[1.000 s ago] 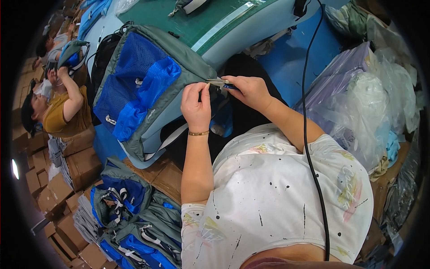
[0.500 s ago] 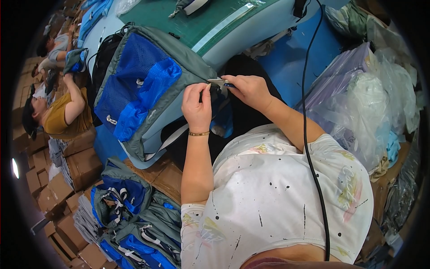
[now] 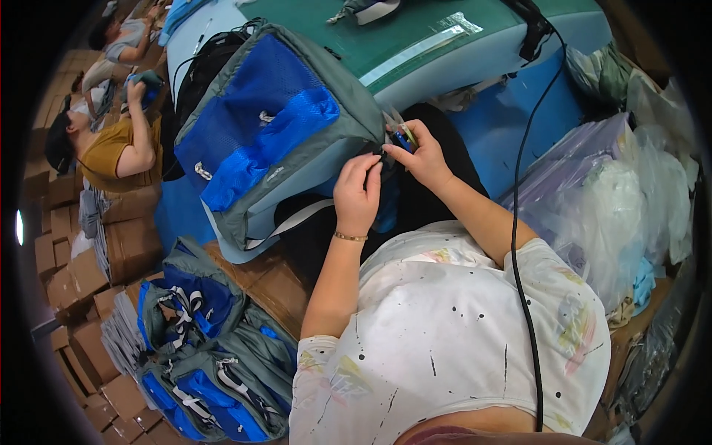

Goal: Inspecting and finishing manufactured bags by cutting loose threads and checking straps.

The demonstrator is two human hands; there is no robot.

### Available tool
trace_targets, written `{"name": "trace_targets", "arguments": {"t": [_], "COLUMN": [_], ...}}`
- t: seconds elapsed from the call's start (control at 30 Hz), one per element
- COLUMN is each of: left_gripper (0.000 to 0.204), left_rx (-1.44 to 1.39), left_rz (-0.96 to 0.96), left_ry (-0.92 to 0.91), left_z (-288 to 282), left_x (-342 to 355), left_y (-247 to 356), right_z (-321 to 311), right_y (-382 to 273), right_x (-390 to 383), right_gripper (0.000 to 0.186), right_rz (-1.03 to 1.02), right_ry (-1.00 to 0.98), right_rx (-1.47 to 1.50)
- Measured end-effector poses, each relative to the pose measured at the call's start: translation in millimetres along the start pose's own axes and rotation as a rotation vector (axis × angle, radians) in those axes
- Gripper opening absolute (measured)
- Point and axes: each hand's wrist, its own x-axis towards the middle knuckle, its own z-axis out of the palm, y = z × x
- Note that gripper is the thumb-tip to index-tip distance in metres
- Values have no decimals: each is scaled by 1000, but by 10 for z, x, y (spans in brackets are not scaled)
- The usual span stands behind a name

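Beside the grey-blue bag, the right hand grips snips.
The left hand seemingly pinches a dark piece; the snips should clear the bag.

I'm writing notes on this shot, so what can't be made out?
Head view:
What the left hand holds, if anything: covered by its fingers.
Part of the snips: hidden by the right hand.
Grey item on the table: cut off by the upper edge.

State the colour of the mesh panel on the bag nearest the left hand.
The mesh panel is deep blue, best seen in the head view.
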Motion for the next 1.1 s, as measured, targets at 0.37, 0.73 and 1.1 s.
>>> {"name": "trace_targets", "arguments": {"t": [0.37,0.73,1.1], "left_gripper": [11,13,15], "left_rx": [200,712,648], "left_rz": [58,324,236], "left_ry": [89,89,167], "left_z": [-611,-1740,-1890], "left_x": [-378,395,-51], "left_y": [-18,-337,-806], "right_z": [86,930,871], "right_y": [-215,-1335,-939], "right_x": [48,467,827], "right_gripper": [17,22,28], "right_rz": [-219,-227,-161], "right_ry": [117,-416,-327], "right_rx": [172,439,107]}}
